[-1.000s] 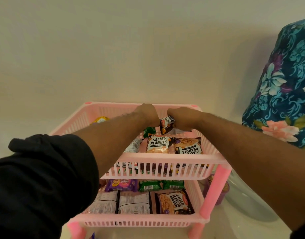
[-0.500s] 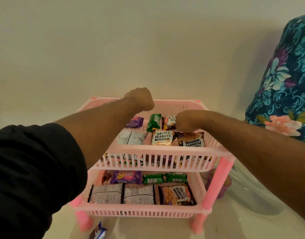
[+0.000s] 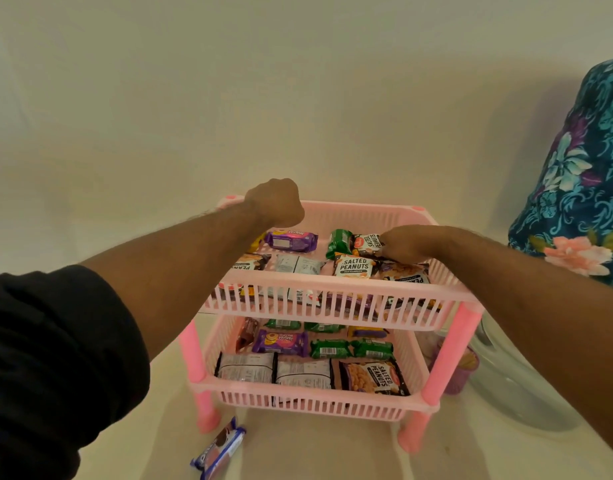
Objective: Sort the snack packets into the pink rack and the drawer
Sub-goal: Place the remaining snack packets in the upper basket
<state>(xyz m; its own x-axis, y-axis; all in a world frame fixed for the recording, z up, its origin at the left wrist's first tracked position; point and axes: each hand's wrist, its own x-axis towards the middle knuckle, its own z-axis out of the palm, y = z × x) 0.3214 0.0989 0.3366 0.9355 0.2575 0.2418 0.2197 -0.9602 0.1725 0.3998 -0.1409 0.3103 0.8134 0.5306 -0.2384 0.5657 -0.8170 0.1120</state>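
Note:
A two-tier pink rack [image 3: 336, 280] stands on the floor against a pale wall. Both tiers hold several snack packets. On the top tier lie a purple biscuit packet [image 3: 291, 240], a green packet [image 3: 338, 242] and salted peanuts packets [image 3: 354, 266]. My right hand [image 3: 410, 244] rests low at the back right of the top tier, its fingers closed on a small salted peanuts packet [image 3: 367, 244]. My left hand [image 3: 275, 202] is a closed fist above the tier's back left rim, with nothing visible in it. No drawer is in view.
A blue cream-biscuit packet [image 3: 218, 452] lies on the floor in front of the rack's left leg. To the right stand a small purple basket [image 3: 460, 374], a clear plastic container [image 3: 519, 396] and a tall object under floral cloth [image 3: 582, 174].
My left hand has let go of the small packet and risen up and to the left as a fist. My right hand stays low on that packet. The view has pulled back.

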